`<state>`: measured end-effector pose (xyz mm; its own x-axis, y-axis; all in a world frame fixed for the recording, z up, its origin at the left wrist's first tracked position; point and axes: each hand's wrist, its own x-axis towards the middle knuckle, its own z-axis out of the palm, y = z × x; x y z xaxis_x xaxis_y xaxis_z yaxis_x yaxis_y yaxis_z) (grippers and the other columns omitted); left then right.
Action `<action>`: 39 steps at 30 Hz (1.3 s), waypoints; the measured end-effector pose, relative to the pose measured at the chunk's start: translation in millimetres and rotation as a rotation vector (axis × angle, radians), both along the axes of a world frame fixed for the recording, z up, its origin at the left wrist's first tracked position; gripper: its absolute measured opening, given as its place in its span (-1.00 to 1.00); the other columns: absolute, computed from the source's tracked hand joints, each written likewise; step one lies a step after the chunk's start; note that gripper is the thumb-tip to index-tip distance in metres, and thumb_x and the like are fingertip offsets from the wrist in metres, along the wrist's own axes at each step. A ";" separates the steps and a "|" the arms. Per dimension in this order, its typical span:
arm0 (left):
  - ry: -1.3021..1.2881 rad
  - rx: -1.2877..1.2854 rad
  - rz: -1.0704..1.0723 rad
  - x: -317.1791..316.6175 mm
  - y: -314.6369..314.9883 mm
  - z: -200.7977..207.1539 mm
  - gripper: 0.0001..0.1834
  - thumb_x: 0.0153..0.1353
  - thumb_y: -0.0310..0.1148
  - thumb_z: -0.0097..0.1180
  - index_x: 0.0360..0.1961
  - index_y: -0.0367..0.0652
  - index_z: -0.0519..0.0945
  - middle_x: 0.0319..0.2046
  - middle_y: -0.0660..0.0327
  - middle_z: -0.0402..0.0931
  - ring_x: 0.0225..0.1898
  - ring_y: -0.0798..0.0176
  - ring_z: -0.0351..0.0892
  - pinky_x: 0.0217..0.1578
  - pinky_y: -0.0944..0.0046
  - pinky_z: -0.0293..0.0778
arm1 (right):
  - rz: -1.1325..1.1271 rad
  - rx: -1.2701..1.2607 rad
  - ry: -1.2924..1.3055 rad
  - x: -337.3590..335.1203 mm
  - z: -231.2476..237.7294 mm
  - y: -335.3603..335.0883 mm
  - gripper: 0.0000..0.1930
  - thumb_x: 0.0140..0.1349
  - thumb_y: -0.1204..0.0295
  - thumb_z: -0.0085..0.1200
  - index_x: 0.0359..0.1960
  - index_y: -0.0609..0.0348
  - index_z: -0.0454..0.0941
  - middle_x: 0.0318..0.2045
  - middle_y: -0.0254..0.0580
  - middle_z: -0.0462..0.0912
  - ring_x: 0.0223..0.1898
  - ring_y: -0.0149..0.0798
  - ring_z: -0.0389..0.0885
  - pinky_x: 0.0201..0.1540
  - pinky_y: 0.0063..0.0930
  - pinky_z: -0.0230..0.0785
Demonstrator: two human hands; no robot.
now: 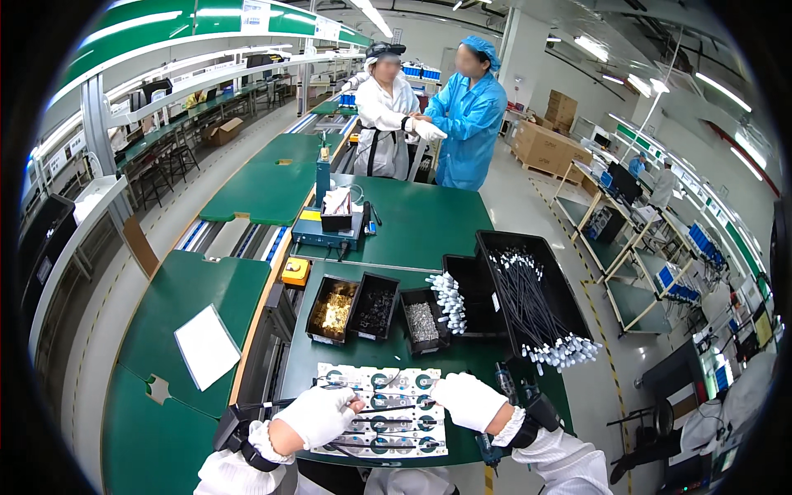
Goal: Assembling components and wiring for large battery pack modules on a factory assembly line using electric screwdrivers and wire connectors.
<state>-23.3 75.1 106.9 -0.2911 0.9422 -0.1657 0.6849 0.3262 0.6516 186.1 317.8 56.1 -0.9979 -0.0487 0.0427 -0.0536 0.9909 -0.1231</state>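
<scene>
A white panel [388, 445] set with rows of round teal-and-silver parts lies before me, and black cables run across it. My left hand [318, 415], in a white glove, is over the panel's left side, fingertips pressed together. My right hand [470, 402], gloved too, sits at the upper right edge, its fingers closed against the panel. What either hand pinches is too small and covered to name. Beyond the panel stand a bin of gold-coloured parts [332, 309], a bin of small black parts [375, 307] and a bin of silver screw-like pieces [424, 320].
A large black tray [487, 241] of white-tipped black cables [528, 289] stands at right. A power tool [505, 379] lies by my right hand. Farther back are a blue device [328, 235] and a yellow box [295, 272]. Two people [470, 124] stand beyond the bench.
</scene>
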 end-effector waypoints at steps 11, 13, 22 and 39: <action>0.448 0.122 0.120 -68.5 -49.0 -20.6 -0.64 0.35 -0.17 0.15 -0.48 -0.22 0.69 -0.54 -0.04 0.59 -0.45 -0.18 0.61 -0.39 0.00 0.51 | -0.009 0.003 0.018 -0.6 1.2 -4.5 -0.77 0.19 0.45 0.07 -0.12 0.16 0.58 -0.29 -0.09 0.59 -0.23 -0.07 0.56 -0.15 -0.21 0.45; 0.366 0.064 0.223 -75.3 -47.5 -46.8 -0.65 0.34 -0.16 0.13 -0.43 -0.22 0.72 -0.49 -0.06 0.62 -0.36 -0.15 0.65 -0.31 -0.03 0.51 | -0.017 0.038 0.014 0.3 1.8 -5.6 -0.78 0.20 0.42 0.09 -0.13 0.14 0.59 -0.30 -0.11 0.59 -0.23 -0.08 0.56 -0.16 -0.23 0.43; 0.022 0.177 0.354 -53.7 -39.7 -87.5 -0.65 0.34 -0.13 0.26 -0.32 -0.28 0.70 -0.53 0.02 0.62 -0.50 0.17 0.59 -0.37 0.19 0.51 | -0.023 0.087 -0.004 0.0 2.8 -8.7 -0.81 0.23 0.35 0.10 -0.15 0.04 0.62 -0.34 -0.18 0.58 -0.25 -0.13 0.53 -0.21 -0.24 0.36; 1.220 0.614 1.158 -189.4 -291.9 71.7 -0.83 0.44 -0.46 0.07 -0.02 -0.27 0.60 -0.04 0.07 0.61 0.03 0.07 0.59 0.14 0.18 0.44 | -0.336 -0.038 0.112 4.0 -9.0 -28.0 -0.69 0.40 0.12 0.09 -0.34 0.07 0.64 -0.41 -0.16 0.69 -0.42 -0.09 0.69 -0.41 -0.21 0.51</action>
<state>-212.8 -216.7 178.6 -0.4592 0.0274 0.8879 0.4453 0.8720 0.2034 190.1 289.8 47.1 -0.9469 0.2856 0.1479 0.2598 0.9503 -0.1717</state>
